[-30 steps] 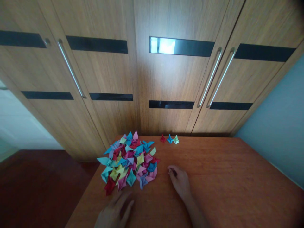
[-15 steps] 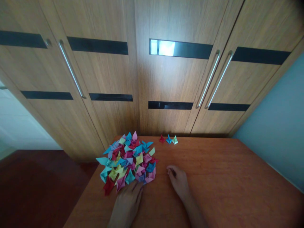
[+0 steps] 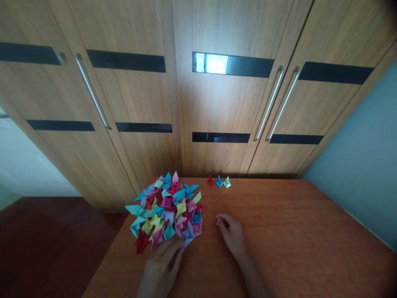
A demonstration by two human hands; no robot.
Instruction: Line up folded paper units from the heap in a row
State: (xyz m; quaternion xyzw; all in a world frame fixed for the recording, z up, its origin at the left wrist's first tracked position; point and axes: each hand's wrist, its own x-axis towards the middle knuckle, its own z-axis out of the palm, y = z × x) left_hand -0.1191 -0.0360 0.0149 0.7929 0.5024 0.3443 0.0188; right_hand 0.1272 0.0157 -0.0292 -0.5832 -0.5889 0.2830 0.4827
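The left hand [image 3: 161, 267] is laid flat at the paper pile [image 3: 167, 209]; a purple piece [image 3: 188, 234] seems pinched. The right hand [image 3: 232, 235] is curled, nothing held. Pieces could be pushed off the counter [image 3: 294, 231].

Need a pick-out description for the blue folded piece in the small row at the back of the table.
Start at the wooden table, at its far edge against the wardrobe doors. Right of the big pile of folded paper pieces stand three pieces in a short row. The blue piece is the middle one, between the red piece and the pale green piece.
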